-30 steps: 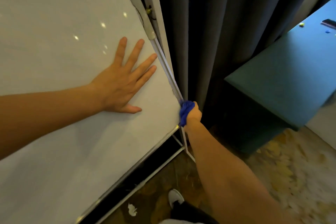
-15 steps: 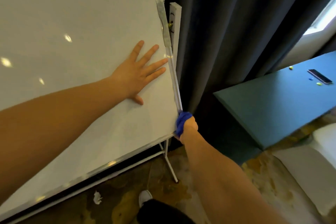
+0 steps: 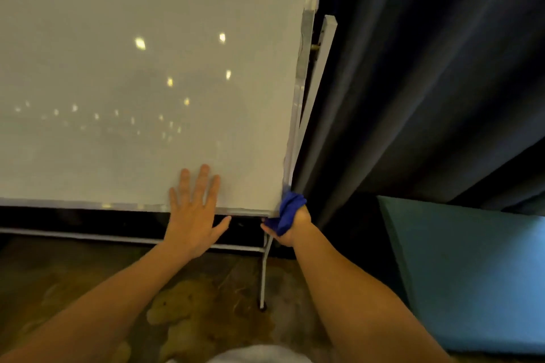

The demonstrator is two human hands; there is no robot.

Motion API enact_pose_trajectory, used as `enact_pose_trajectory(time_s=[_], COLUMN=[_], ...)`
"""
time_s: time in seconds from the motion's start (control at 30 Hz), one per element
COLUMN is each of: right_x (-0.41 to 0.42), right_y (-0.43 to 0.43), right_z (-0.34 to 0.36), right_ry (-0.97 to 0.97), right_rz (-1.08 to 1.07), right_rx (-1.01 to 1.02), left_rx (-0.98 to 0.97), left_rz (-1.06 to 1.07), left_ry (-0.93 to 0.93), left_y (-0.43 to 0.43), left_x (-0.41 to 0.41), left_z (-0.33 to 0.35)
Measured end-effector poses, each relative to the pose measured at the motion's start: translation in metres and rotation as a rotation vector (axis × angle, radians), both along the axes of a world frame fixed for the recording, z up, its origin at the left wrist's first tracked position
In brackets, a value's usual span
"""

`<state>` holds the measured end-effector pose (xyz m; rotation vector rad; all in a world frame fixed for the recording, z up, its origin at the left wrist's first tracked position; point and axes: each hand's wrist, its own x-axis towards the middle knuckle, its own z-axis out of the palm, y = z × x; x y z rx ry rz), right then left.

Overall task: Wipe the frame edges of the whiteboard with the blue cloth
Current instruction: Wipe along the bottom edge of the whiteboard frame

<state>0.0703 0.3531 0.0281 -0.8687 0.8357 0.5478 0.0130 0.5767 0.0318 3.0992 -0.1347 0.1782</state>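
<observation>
The whiteboard (image 3: 147, 82) fills the upper left, with a silver frame along its right edge (image 3: 300, 82) and bottom edge (image 3: 88, 204). My right hand (image 3: 292, 225) grips the bunched blue cloth (image 3: 289, 211) and presses it against the board's lower right corner. My left hand (image 3: 194, 215) lies flat with fingers spread over the bottom edge of the board, just left of that corner.
A dark curtain (image 3: 413, 82) hangs directly right of the board. A teal table (image 3: 472, 274) stands at the lower right. The board's white stand leg (image 3: 263, 274) drops to the patterned brown floor (image 3: 206, 318) below the corner.
My right hand has slid the cloth down the right frame edge to the bottom corner. My left hand has dropped from the middle of the board to its bottom edge. The view has levelled.
</observation>
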Motion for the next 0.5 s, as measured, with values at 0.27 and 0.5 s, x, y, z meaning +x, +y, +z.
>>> enact_pose_trajectory(time_s=[0.27, 0.5], right_x=[-0.024, 0.025], right_y=[-0.048, 0.057], right_z=[0.032, 0.13], right_ry=[-0.158, -2.025], right_rz=[0.38, 1.074], right_rx=[-0.083, -1.0], left_rx=[-1.599, -2.731], left_rz=[1.128, 1.01], left_ry=[-0.071, 0.012], left_y=[-0.075, -0.092], left_x=[0.005, 0.016], left_z=[0.006, 0.011])
